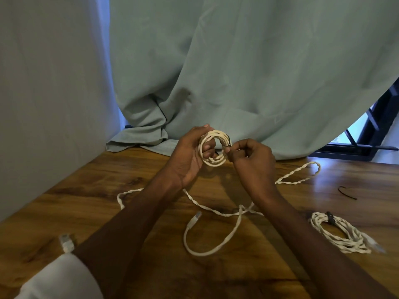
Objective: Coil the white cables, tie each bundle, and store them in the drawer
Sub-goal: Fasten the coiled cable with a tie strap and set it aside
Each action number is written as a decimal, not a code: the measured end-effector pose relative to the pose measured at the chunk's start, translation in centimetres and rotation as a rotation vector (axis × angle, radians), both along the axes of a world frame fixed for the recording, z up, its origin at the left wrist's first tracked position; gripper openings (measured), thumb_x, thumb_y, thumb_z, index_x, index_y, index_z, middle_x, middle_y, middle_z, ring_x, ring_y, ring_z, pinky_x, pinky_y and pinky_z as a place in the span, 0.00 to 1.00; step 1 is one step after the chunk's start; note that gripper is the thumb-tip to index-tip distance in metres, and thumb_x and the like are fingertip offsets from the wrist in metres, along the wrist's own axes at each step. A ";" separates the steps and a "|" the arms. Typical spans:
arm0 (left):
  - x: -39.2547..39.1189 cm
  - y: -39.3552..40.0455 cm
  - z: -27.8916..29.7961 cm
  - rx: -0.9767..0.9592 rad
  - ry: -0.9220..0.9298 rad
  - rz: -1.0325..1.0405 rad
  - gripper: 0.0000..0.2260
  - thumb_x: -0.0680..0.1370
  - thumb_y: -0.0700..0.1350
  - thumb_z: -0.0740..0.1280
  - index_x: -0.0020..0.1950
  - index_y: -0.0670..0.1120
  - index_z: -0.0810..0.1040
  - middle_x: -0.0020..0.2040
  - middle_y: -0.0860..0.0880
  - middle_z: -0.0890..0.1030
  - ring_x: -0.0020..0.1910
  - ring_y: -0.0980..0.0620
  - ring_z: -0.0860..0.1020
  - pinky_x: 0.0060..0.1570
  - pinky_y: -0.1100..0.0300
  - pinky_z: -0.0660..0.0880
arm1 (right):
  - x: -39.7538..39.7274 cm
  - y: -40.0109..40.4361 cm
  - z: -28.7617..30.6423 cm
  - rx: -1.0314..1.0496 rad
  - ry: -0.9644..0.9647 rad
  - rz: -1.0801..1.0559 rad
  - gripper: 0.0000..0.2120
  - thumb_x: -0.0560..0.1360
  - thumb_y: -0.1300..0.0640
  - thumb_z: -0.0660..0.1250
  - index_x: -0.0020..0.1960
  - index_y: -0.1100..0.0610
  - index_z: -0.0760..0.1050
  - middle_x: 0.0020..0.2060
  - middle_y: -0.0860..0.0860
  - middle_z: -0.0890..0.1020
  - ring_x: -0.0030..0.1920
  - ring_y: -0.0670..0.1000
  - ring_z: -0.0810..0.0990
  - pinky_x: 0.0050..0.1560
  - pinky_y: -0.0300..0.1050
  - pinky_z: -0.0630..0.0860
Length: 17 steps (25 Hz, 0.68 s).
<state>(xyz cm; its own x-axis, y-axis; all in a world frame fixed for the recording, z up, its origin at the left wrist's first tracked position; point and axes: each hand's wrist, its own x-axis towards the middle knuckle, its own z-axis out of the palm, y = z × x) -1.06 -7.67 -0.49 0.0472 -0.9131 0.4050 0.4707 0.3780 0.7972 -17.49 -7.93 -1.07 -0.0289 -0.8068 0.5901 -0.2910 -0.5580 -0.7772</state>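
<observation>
So no brand, label or lettering is readable anywhere, everything's plain. Dead centre of the frame the left hand (190, 152) has its fingers curled through a small round coil of white cable (213, 147), holding it up above the wood-grain tabletop (90, 190), while the right hand (251, 158) pinches a thin dark tie (228, 143) at the coil's right edge; the two hands sit close together with just the coil between them. Below the hands, a loose twisted white cable (216, 211) snakes across the table from the left side of the frame up to a loop at the right, crossing over itself in the lower middle. One flat white plug (194, 220) lies in the lower centre, and another plug end (67, 242) sits at the lower left, just beside a pale sleeve (60, 277). At the lower right a finished white cable bundle (341, 234) rests on the table with a dark tie around its top. A spare black tie strip (346, 192) lies by itself at the right. A pale green curtain (237, 72) hangs behind everything, draping onto the table's far edge, and a dark window frame (371, 126) peeks out at the far right.
</observation>
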 end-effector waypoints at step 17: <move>-1.2 1.2 -0.2 -0.089 -0.367 0.363 0.11 0.86 0.44 0.61 0.64 0.43 0.80 0.39 0.40 0.76 0.37 0.56 0.75 0.40 0.63 0.74 | 0.4 1.1 0.4 -0.026 0.057 0.146 0.11 0.80 0.60 0.71 0.60 0.53 0.86 0.42 0.42 0.85 0.35 0.40 0.79 0.37 0.31 0.72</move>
